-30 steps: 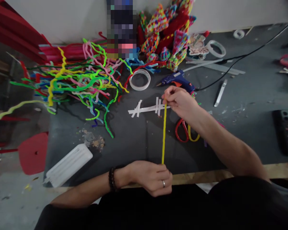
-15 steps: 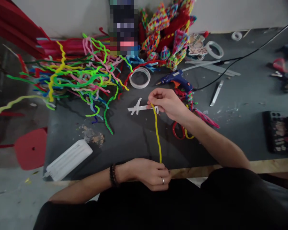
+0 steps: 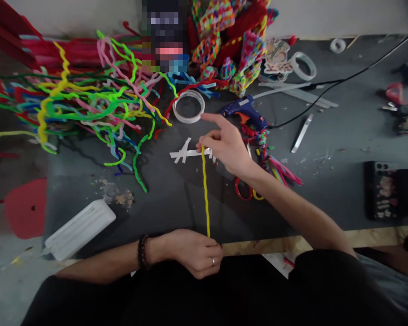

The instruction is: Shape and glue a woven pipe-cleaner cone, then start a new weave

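Note:
A yellow pipe cleaner [image 3: 205, 194] is stretched between my two hands, nearly straight up and down in view. My left hand [image 3: 195, 253], wearing a ring and a beaded bracelet, is closed on its lower end at the table's front edge. The thumb and a finger of my right hand [image 3: 229, 145] pinch the upper end, while the index finger points out toward a white tape roll [image 3: 189, 120]. Strips of white tape [image 3: 186, 153] lie on the dark table just behind the pinch. Scissors with red and yellow handles [image 3: 243, 189] lie partly under my right forearm.
A tangled heap of coloured pipe cleaners [image 3: 88, 104] covers the back left. Behind my right hand lies a blue glue gun [image 3: 246, 111] with its black cable running right. A white device [image 3: 81, 228] sits front left, a phone [image 3: 383, 190] at the right, and tweezers [image 3: 302, 132] between.
The view has shifted, so most things sit further left. My right index finger has stretched out from its curled position. Both hands still hold the yellow pipe cleaner taut.

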`<state>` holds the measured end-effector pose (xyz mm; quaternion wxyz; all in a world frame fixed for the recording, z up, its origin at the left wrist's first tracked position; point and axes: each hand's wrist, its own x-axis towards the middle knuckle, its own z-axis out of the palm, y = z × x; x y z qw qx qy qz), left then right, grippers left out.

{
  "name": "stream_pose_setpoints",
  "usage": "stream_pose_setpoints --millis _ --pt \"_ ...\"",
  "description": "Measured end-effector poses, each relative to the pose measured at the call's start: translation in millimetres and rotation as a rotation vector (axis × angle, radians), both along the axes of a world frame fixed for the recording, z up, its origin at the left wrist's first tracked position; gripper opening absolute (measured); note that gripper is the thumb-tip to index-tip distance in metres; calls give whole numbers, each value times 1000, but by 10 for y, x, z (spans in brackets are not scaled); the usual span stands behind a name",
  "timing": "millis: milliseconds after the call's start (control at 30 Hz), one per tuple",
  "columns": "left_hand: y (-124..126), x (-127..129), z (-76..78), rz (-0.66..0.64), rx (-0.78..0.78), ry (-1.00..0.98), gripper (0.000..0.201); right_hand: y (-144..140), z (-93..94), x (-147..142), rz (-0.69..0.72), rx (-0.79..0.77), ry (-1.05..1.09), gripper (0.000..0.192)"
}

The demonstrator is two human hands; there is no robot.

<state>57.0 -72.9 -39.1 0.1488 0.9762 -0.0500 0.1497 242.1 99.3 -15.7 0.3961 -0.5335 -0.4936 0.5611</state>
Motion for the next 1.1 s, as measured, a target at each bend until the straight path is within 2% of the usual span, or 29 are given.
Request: stream_pose_setpoints --millis 33,100,233,333,400,500,767,933,1000,1100 --pt "31 11 17 -117 16 -96 15 -3 26 -12 -30 -11 29 60" --pt "81 31 49 -176 33 -189 14 3 67 -44 -94 -71 112 60" --pt "104 29 101 -110 35 -198 17 70 77 -126 -193 -222 262 45" --pt "117 2 137 -74 51 -203 19 128 74 -168 -299 -246 268 35" --pt "135 -10 152 -50 75 -209 20 137 92 -171 -328 -193 235 43" --pt "147 -11 149 -33 113 -204 21 91 124 -136 -244 -45 96 64" --pt "142 34 143 18 128 -137 31 -110 16 46 41 264 -421 52" --pt "150 9 250 5 245 -166 41 -292 24 131 40 458 -559 62" --pt "124 -13 269 67 286 -222 39 -384 47 177 40 504 -613 66" --pt "116 -31 246 326 210 -166 38 -517 66 241 34 554 -788 58"
